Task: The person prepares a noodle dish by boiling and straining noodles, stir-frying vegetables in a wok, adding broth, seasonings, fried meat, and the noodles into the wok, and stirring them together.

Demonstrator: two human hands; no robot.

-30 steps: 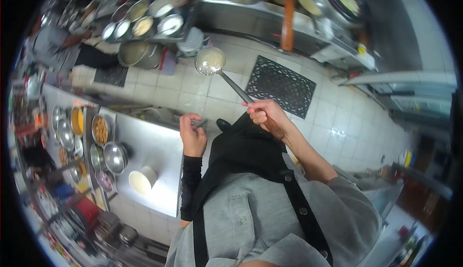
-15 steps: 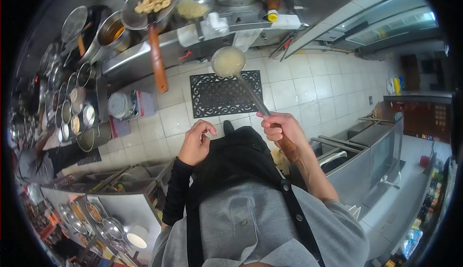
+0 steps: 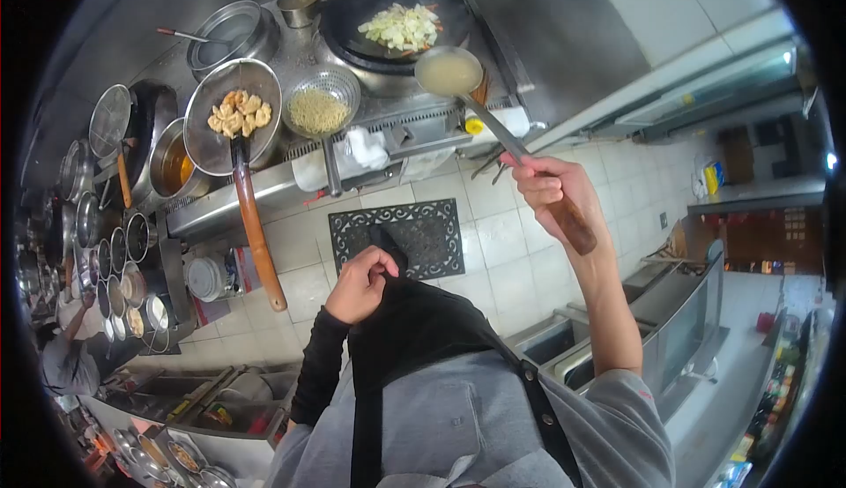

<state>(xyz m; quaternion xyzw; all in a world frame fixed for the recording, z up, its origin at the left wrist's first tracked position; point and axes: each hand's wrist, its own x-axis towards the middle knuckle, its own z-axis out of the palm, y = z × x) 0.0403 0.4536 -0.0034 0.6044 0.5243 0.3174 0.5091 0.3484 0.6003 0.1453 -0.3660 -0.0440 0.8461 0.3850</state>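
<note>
My right hand (image 3: 555, 190) is closed around the handle of a ladle (image 3: 507, 138), a long metal shaft with a brown wooden end. Pale, cloudy liquid fills its bowl, which appears just in front of the wok (image 3: 339, 34). Chopped pale-green cabbage with orange bits (image 3: 403, 28) lies in that wok. Low in front of my black apron, my left hand (image 3: 361, 283) is loosely curled with nothing visible in it. Nearer the wok's left side, a perforated strainer (image 3: 330, 78) holds pale strands like noodles. A mesh strainer (image 3: 204, 149) with a wooden handle holds browned pieces (image 3: 240, 113).
A pot of orange-brown liquid (image 3: 183, 169) stands left of the mesh strainer. A yellow-capped bottle (image 3: 474, 124) and a white cloth (image 3: 366, 147) sit along the stove's front edge. A black mat (image 3: 441, 263) lies on the tiles. Another person (image 3: 69, 365) is at far left.
The ladle has moved forward and up with my right hand, from over the floor mat to the wok's near edge. The view has tilted up, showing more of the stove.
</note>
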